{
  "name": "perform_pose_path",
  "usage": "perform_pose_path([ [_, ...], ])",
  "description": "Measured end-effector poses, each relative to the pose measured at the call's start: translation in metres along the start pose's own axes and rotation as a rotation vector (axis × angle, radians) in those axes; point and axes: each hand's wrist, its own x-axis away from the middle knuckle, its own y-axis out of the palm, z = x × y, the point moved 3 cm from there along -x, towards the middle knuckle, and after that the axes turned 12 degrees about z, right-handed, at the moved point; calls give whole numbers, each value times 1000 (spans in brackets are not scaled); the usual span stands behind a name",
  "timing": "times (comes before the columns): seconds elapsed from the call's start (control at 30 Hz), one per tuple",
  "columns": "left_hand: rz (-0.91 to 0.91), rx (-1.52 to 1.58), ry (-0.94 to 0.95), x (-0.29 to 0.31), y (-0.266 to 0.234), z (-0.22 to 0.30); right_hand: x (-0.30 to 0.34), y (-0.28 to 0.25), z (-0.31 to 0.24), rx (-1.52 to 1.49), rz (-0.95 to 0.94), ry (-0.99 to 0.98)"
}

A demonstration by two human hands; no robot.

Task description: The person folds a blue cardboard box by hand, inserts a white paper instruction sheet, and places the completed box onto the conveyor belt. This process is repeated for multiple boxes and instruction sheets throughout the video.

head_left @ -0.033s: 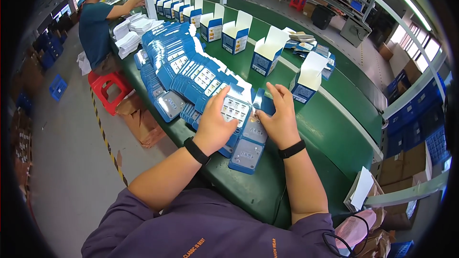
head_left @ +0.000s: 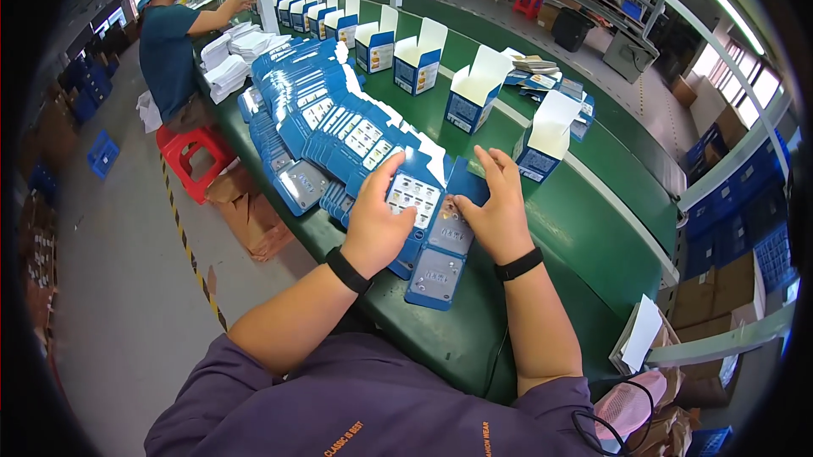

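A flattened blue carton (head_left: 439, 274), with grey printed panels and a panel of small pictures, lies between my hands at the near end of the table. My left hand (head_left: 377, 218) grips its left side, thumb across the picture panel. On the other side, my right hand (head_left: 497, 216) holds the carton's upper right flap, thumb pressed on the front and fingers behind the edge. The carton's underside is hidden. Just beyond my left hand spreads a fanned pile of flat blue cartons (head_left: 318, 114); a few lie loose below it.
Opened blue boxes (head_left: 417, 69) with raised white lids stand in a row along the green table (head_left: 559, 237). Stacked flat pieces (head_left: 538, 76) lie behind them. Folded white papers (head_left: 227, 67) sit near a co-worker (head_left: 174, 42) in a blue cap. A red stool (head_left: 193, 156) stands at left.
The carton's picture panel and my left hand have shifted very slightly left. The flap in my right hand has tilted and looks darker. The co-worker's arm has moved slightly.
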Motion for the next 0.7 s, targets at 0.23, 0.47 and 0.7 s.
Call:
perform_pose_path([
  [0.23, 30, 171, -55, 13, -23, 22, -10, -24, -51, -144, 79, -79],
  [0.47, -16, -21, 365, 39, -33, 101, -6, -59, -112, -425, 34, -288],
  [0.7, -440, 150, 354, 43, -35, 117, 18, -95, -147, -210, 343, -623],
])
